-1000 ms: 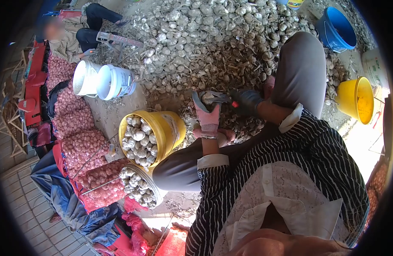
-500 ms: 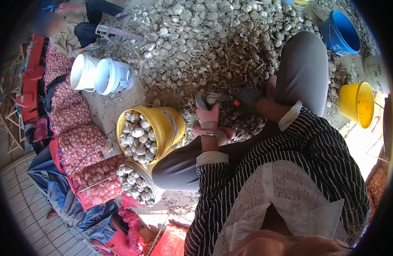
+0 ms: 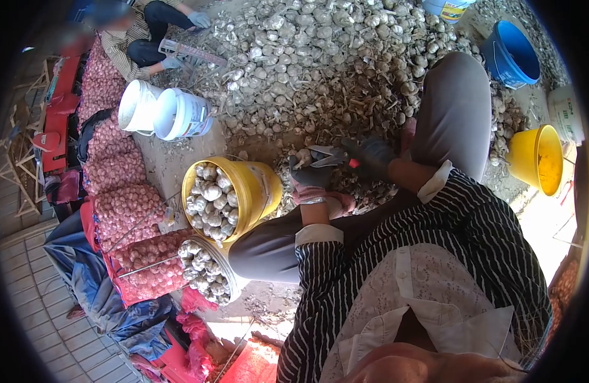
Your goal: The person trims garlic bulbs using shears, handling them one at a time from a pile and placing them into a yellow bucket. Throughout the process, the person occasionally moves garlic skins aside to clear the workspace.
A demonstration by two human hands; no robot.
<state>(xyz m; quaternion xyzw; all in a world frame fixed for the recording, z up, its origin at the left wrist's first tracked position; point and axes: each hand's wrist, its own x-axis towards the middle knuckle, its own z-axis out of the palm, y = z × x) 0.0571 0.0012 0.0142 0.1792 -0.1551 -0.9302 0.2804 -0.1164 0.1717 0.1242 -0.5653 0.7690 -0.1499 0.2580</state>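
Observation:
My left hand [image 3: 306,177], in a pink glove with a dark palm, has its fingers closed around a garlic bulb [image 3: 303,157]. My right hand [image 3: 373,155], in a dark glove, grips a pair of pruning shears [image 3: 328,155] with a red spot near the handle. The shears' blades are apart and point left, their tips close to the bulb. Beneath both hands lie dry garlic scraps. To the left of my left hand, a yellow bucket [image 3: 262,191] full of garlic bulbs leans toward my knee.
A large garlic heap [image 3: 307,57] spreads ahead. White buckets [image 3: 186,115] stand at left, near a person [image 3: 131,48] with gloved hands. Pink mesh sacks [image 3: 125,214] line the left side. A garlic-filled white bucket [image 3: 236,281] sits nearby. Blue [image 3: 499,60] and yellow [image 3: 521,153] buckets stand right.
The shears' blades have spread and now show clearly beside the bulb. My left hand has turned, showing its dark palm. The other person has leaned in, both gloved hands showing. The view shifted slightly.

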